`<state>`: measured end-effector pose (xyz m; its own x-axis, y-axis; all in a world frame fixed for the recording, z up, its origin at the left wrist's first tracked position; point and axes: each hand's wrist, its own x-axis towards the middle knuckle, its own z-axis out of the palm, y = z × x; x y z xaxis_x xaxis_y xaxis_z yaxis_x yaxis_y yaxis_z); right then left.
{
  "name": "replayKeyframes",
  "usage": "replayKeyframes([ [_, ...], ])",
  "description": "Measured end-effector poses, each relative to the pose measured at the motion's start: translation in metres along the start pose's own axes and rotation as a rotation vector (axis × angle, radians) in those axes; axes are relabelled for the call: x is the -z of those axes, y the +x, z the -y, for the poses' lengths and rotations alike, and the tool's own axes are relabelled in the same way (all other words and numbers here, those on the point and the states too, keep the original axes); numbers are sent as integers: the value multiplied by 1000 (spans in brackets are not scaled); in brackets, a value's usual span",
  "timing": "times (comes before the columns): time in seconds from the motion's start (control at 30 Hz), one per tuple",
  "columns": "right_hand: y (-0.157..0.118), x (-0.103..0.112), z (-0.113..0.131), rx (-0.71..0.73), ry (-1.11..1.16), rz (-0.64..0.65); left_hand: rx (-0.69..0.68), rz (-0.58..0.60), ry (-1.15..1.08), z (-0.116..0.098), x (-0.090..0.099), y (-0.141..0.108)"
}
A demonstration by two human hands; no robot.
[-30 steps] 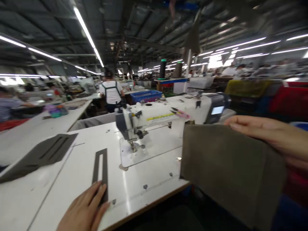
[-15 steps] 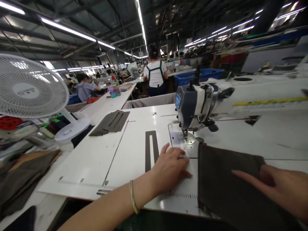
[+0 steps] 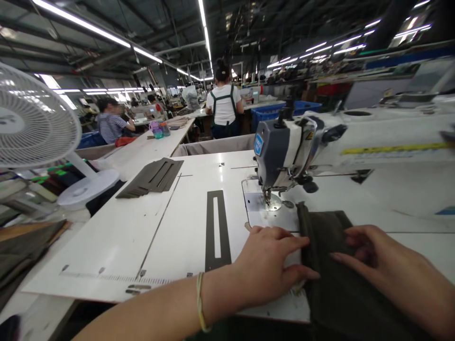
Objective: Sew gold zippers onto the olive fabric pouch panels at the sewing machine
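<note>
A dark olive-brown piece of fabric (image 3: 330, 237) lies at the right on the sewing table, its lower part hanging over the front edge. My left hand (image 3: 270, 265) holds its left edge, with the index finger and thumb on the raised, folded border. My right hand (image 3: 384, 265) is bent over the same fabric and grips it with curled fingers and thumb. Just beyond the cloth stands the sewing machine head (image 3: 277, 151), its presser foot (image 3: 268, 199) over the metal needle plate (image 3: 254, 201). A flat dark strip with a long slot (image 3: 210, 232) lies left of my left hand.
Several cut dark pieces (image 3: 152, 177) are stacked at the table's back left. A white fan (image 3: 83, 187) stands left of the table, near more folded cloth (image 3: 28, 255). Blue crates (image 3: 261, 116) and people at other tables are farther off.
My left hand has moved right, from the bare tabletop onto the fabric's edge. My right hand has shifted inward and curled its fingers. The fabric's left border is now raised and folded.
</note>
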<state>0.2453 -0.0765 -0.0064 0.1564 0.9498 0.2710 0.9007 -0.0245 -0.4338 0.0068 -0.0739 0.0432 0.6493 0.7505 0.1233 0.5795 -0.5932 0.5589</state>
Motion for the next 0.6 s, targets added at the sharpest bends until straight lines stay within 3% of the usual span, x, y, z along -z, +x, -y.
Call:
replayKeyframes([
  [0.07,1,6,6,-83,56,66,-11,19,-4,-4,-4,4],
  [0.17,1,11,12,-108,0,35,-15,16,-111,-6,-10,9],
  [0.3,1,6,7,-86,36,18,168,-65,-317,-2,-21,18],
  [0.4,2,3,1,-88,123,61,284,-58,-393,-1,-26,23],
  [0.5,4,8,-4,-110,223,84,280,-52,-378,-1,-22,23],
  [0.6,5,16,-8,-137,358,12,264,-69,-287,-1,-14,19],
])
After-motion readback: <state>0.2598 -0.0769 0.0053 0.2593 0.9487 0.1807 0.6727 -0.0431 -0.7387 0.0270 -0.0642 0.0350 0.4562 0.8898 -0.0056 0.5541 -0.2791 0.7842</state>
